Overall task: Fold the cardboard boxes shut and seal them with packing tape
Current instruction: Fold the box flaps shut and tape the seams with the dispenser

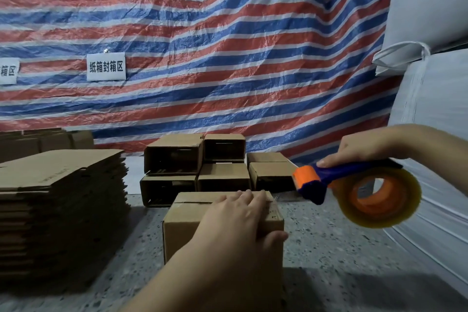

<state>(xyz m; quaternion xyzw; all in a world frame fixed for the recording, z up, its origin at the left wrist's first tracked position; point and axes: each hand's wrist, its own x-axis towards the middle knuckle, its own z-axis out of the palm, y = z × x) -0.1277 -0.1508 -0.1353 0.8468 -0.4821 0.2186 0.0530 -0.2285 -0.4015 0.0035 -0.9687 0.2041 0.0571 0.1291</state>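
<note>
A small cardboard box (187, 218) stands on the speckled floor in front of me with its top flaps folded down. My left hand (235, 220) lies flat on its top, fingers straight toward the far edge, thumb over the right side. My right hand (367, 149) grips the blue handle of a tape dispenser (329, 177) with an orange roller and a roll of clear yellowish packing tape (379, 197). The dispenser hangs in the air to the right of the box, a little above its top.
A tall stack of flat, unfolded cardboard blanks (58, 205) stands at the left. Several folded boxes (197, 164) are piled behind the box against a red, white and blue striped tarp (228, 45). Large white sacks (435, 109) fill the right side.
</note>
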